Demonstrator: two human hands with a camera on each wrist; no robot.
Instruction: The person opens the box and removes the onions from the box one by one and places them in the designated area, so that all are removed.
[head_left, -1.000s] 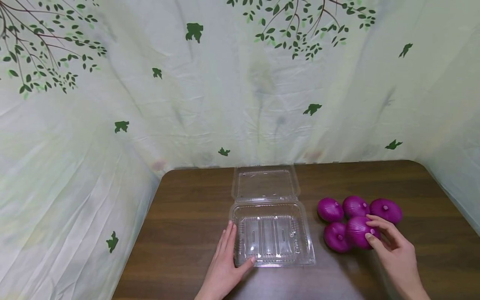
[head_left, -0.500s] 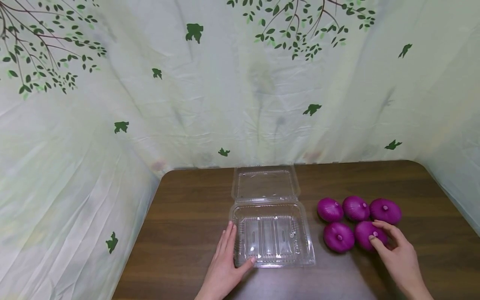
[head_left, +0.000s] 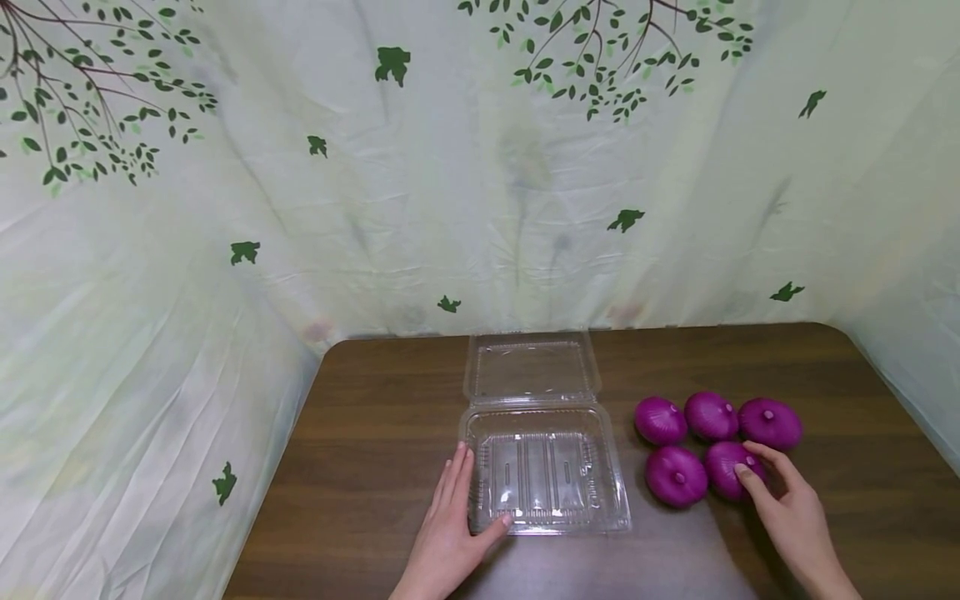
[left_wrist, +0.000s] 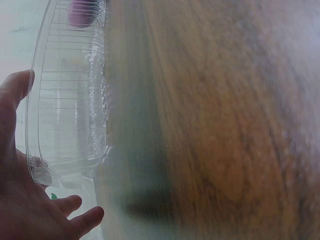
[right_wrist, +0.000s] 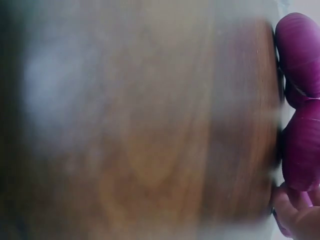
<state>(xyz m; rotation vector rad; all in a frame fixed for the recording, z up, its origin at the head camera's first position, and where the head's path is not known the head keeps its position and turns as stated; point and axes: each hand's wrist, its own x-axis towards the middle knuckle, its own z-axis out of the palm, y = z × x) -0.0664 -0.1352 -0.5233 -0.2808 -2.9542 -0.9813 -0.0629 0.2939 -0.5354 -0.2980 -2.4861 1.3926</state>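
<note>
In the head view, my right hand holds a purple-red onion between thumb and fingers at the front of a group of onions. Its neighbour, another onion, sits right beside it on the left. My left hand rests against the left front corner of a clear plastic clamshell container, fingers straight along the side and thumb at the front rim. The left wrist view shows the thumb at the container's rim. In the right wrist view, fingertips are at an onion.
Three more onions form the back row: a left one, a middle one and a right one. The container's lid lies folded back toward the leaf-printed curtain behind the wooden table.
My right hand first shifts the held onion right and toward me, off the front-left onion, then slightly left against it. The left hand and container stay put.
</note>
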